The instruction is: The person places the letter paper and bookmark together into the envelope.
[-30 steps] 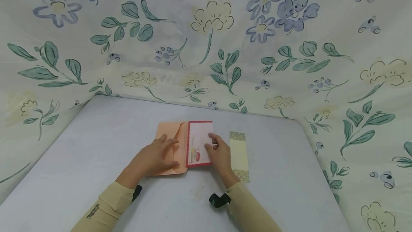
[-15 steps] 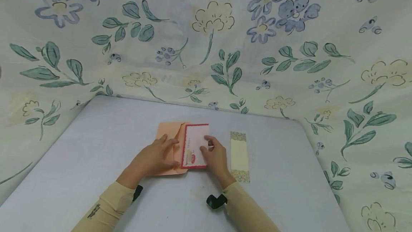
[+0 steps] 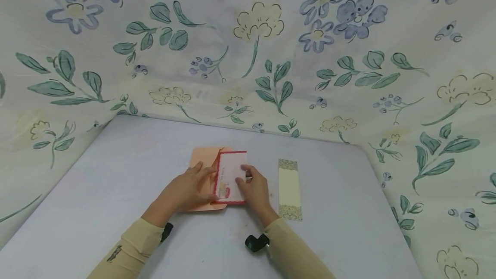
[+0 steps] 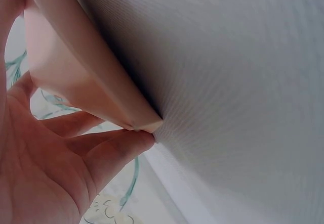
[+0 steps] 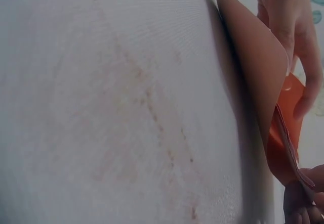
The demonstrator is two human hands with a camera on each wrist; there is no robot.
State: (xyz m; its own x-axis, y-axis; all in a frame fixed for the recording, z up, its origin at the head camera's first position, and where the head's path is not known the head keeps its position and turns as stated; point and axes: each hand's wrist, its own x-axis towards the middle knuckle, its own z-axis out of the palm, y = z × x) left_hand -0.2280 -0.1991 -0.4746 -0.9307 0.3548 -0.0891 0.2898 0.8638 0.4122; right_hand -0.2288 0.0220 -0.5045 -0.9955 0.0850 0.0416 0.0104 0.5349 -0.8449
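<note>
A peach envelope lies at mid-table under my left hand, whose spread thumb and fingers hold it at the opening. In the left wrist view, fingertips grip the edge of the envelope. My right hand pinches the right edge of a white greeting card with a red scalloped border and a small printed picture. The card's left side is at the envelope's opening, partly inside. The right wrist view shows the envelope gaping, with the thin edge of the card between its layers.
To the right of my right hand, a cream paper strip with glittery gold ends lies flat on the white table. Floral cloth stands behind and beside the table. Dark wrist-worn devices sit below the sleeves.
My right hand has moved left with the card, sliding its left side further into the envelope. My left hand stays on the envelope, almost still.
</note>
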